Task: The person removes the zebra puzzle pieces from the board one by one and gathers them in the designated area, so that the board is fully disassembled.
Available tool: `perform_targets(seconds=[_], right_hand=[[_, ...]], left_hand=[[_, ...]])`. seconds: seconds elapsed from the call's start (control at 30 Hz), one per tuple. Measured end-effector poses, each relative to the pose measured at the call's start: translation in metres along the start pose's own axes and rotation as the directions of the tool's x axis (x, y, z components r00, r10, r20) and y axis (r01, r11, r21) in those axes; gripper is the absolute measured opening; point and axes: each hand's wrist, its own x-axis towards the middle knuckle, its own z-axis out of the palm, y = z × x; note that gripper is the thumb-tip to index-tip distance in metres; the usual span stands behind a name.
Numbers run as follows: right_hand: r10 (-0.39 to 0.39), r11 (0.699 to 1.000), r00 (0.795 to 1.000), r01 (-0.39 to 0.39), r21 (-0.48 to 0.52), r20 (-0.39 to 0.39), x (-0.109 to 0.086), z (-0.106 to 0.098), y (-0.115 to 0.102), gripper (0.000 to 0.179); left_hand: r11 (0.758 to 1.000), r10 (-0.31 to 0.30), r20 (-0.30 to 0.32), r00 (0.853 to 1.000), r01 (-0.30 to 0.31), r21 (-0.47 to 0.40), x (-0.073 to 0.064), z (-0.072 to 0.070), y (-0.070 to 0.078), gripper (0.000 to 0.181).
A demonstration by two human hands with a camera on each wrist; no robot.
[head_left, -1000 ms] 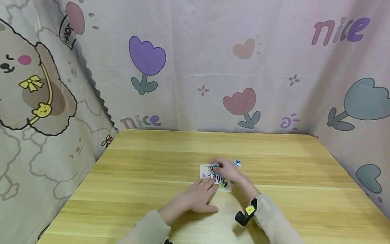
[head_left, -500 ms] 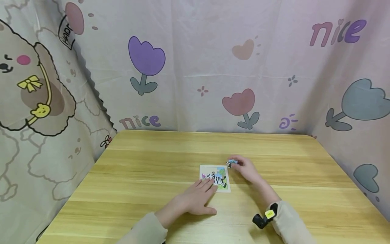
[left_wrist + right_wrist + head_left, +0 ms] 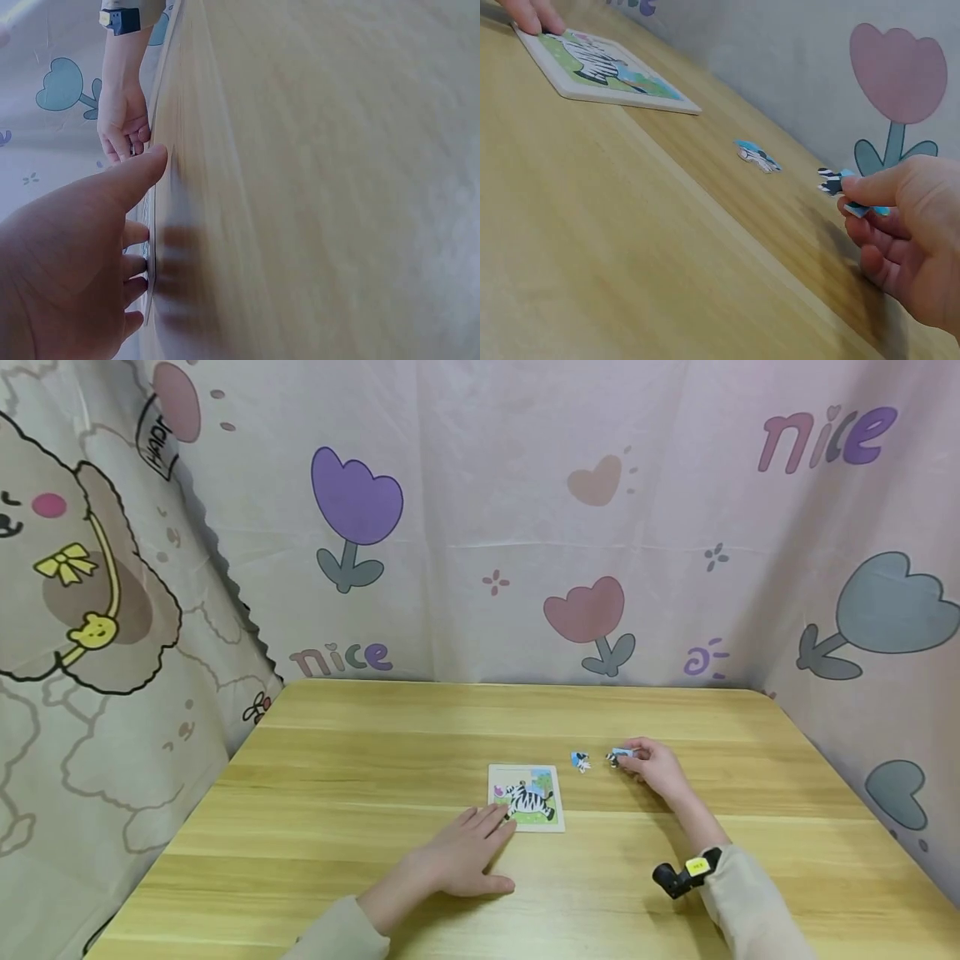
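A small square zebra puzzle board (image 3: 551, 821) with a pale border lies on the table. My left hand (image 3: 467, 853) rests its straight fingertips on the board's near left corner, thumb spread to the side. To the right, my right hand (image 3: 656, 768) pinches a puzzle piece (image 3: 832, 184) with blue and black-and-white stripes between thumb and fingers, close over the tabletop. Between board and right hand lies a loose puzzle piece (image 3: 581, 762), blue, black and white. In the left wrist view the board shows only as a thin edge under the fingers.
The wooden table (image 3: 360, 752) reaches back to a printed cloth curtain (image 3: 465, 468), which also hangs along both sides. A small black camera (image 3: 678, 878) is strapped to the right wrist and juts out over the table.
My right hand has lifted a puzzle piece off the board and carried it rightward, past the loose piece. The left hand has slid slightly left toward the board's corner, uncovering more of the zebra.
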Motion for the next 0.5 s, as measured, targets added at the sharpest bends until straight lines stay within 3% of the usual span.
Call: perform_targets(seconds=[0.2, 0.5], right_hand=[[-0.014, 0.991, 1.0, 0.015, -0.134, 0.005, 0.005, 0.003, -0.004, 0.026], [-0.013, 0.943, 1.0, 0.011, -0.334, -0.003, 0.005, 0.015, -0.012, 0.025]], left_hand=[[1.0, 0.002, -0.002, 1.0, -0.002, 0.0, 0.001, 0.002, -0.001, 0.082], [1.0, -0.003, 0.006, 1.0, 0.003, -0.005, -0.001, 0.001, -0.001, 0.081]])
